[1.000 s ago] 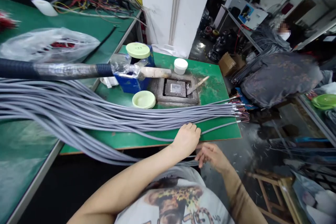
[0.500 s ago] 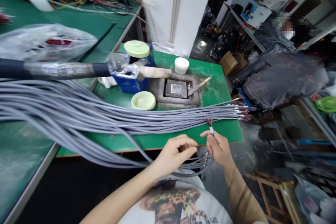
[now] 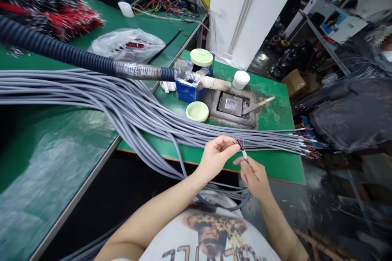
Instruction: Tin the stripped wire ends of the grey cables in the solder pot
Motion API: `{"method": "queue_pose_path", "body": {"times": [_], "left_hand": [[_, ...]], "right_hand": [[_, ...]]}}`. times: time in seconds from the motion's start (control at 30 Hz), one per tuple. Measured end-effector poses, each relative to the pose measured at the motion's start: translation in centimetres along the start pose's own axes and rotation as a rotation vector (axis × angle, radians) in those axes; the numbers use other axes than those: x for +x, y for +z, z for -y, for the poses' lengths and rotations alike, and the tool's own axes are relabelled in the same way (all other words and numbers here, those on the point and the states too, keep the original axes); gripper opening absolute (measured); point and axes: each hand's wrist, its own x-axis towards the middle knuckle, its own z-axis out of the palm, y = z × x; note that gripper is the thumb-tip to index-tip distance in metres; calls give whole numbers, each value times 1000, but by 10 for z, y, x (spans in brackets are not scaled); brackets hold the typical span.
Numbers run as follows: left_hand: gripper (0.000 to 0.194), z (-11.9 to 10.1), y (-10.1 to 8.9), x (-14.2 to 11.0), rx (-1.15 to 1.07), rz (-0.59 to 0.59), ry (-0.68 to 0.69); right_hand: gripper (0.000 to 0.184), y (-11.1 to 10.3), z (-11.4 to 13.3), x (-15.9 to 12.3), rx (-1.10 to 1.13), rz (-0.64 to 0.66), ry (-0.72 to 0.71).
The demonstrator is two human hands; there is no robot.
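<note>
A grey cable end [image 3: 245,155] with a white band stands up between the fingers of my right hand [image 3: 255,176], which is closed on it. Thin red and dark wires [image 3: 241,144] fan out of its tip. My left hand [image 3: 217,154] pinches at these wires with thumb and forefinger. Below my hands, more grey cables [image 3: 226,191] hang in a loop off the table edge. Behind them a thick bundle of grey cables [image 3: 159,116] lies across the green table, its stripped ends [image 3: 306,144] fanned out at the right.
A solder pot [image 3: 231,105] with a flat stick [image 3: 260,104] across it is set in the table [image 3: 284,110]. Around it are a white tub [image 3: 241,79], a pale green lid [image 3: 197,111] and a ribbed hose [image 3: 92,60]. A person in dark clothing [image 3: 339,116] is at the right.
My left hand has moved right and up to the wires at the cable end. My right hand still holds the cable. The view has shifted left.
</note>
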Motion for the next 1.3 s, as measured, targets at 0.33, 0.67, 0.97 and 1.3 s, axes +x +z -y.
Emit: {"method": "queue_pose_path", "body": {"times": [0.33, 0.67, 0.97, 1.3], "left_hand": [[15, 8, -2, -3, 80, -23, 115], [18, 4, -1, 1, 19, -46, 58], [11, 16, -5, -8, 242, 1, 259], [17, 13, -13, -9, -32, -110, 177]], "right_hand": [[32, 4, -2, 2, -74, -27, -36], [32, 4, -2, 2, -114, -6, -52], [41, -5, 16, 18, 121, -29, -24], [12, 3, 35, 53, -65, -179, -479]]}}
